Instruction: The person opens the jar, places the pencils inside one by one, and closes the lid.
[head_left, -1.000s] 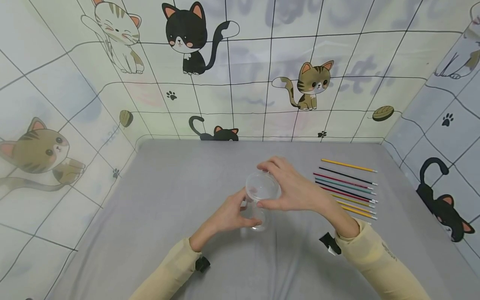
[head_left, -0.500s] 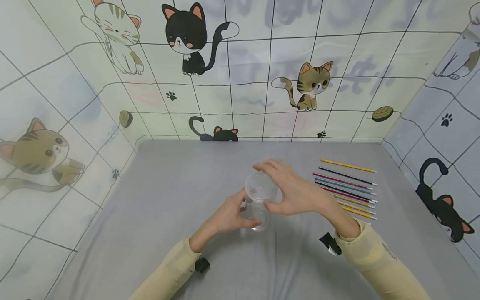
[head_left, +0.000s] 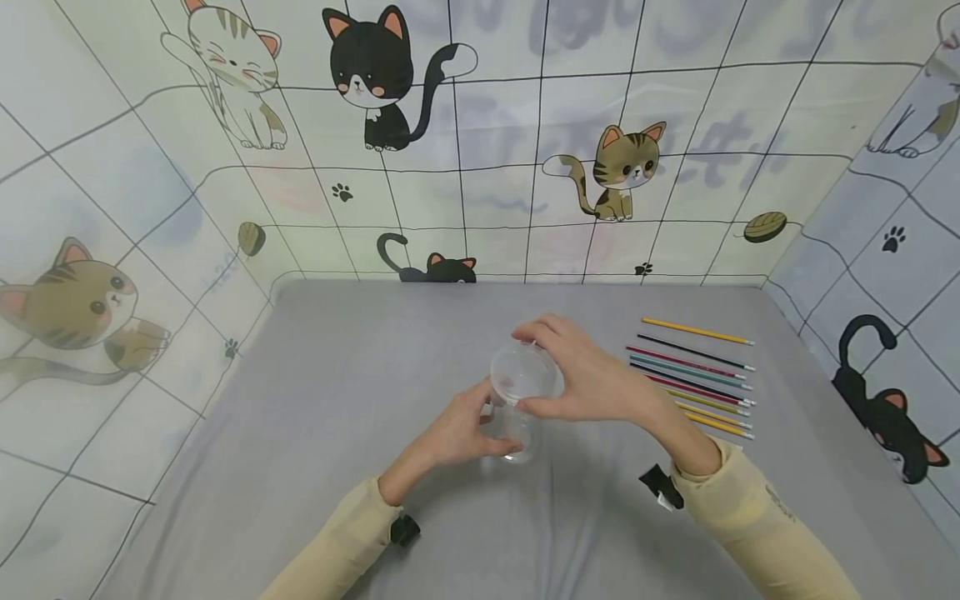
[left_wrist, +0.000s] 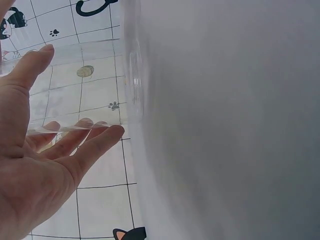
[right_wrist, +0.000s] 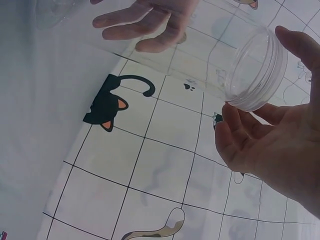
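A clear plastic jar [head_left: 527, 437] stands upright on the grey cloth in the middle of the head view. My left hand [head_left: 461, 425] holds its body low down, thumb in front and fingers around the far side. On top sits a clear round lid [head_left: 525, 375], gripped at its edge by my right hand [head_left: 585, 375], thumb near and fingers far. In the right wrist view, the ridged rim of the lid [right_wrist: 260, 70] lies between thumb and fingertips. The left wrist view shows the left hand [left_wrist: 55, 145] spread around the see-through wall. No contents show inside.
Several pencils [head_left: 690, 372] in yellow, black, red and teal lie in a row to the right, near my right forearm. A cat-patterned cloth wall [head_left: 495, 192] encloses the back and sides of the grey cloth surface [head_left: 360, 358].
The right hand's thumb and fingers slipped round the lid's edge half a second ago, and have turned back to about their earlier place. Left hand and jar stay put.
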